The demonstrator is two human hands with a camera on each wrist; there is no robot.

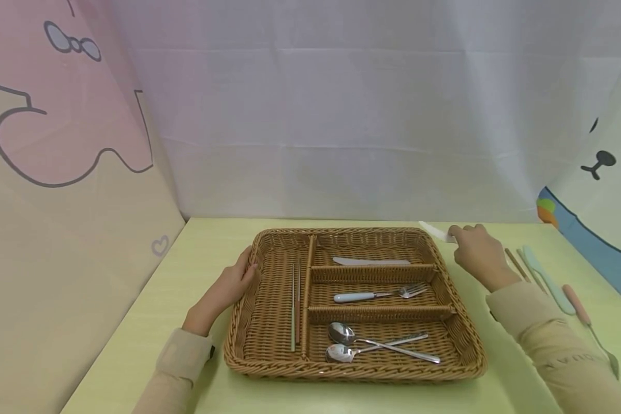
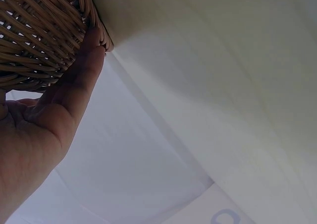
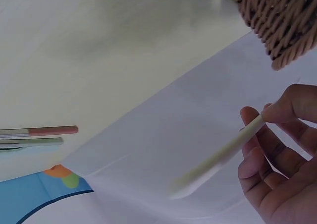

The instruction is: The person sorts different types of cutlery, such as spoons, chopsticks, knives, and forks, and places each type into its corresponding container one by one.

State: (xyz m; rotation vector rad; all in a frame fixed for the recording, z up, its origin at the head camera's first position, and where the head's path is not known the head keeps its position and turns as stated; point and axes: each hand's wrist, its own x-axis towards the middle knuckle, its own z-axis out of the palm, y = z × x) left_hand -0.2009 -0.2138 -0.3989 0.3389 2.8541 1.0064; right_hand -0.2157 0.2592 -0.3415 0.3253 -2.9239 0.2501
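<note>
A brown wicker cutlery basket (image 1: pixel 310 376) with compartments sits on the table. My left hand (image 1: pixel 235 282) holds its left side, thumb at the rim and fingers along the outer wall (image 2: pixel 79 80). Past the basket's far right corner, my right hand (image 1: pixel 478 253) pinches a white knife (image 1: pixel 436 231) between thumb and fingers. Its pale handle (image 3: pixel 218 159) sticks out from the fingertips in the right wrist view. A table knife (image 1: pixel 370 261) lies in the back compartment, a blue-handled fork (image 1: pixel 354 297) in the middle one, and two crossed spoons (image 1: pixel 341 332) in the front one.
A pair of chopsticks (image 1: pixel 295 310) lies in the basket's long left compartment. On the table at right are chopsticks (image 1: pixel 517 263), a mint-green knife (image 1: pixel 548 282) and a pink-handled utensil (image 1: pixel 579 305), partly behind the right sleeve. A white curtain (image 1: pixel 341 126) hangs behind the table.
</note>
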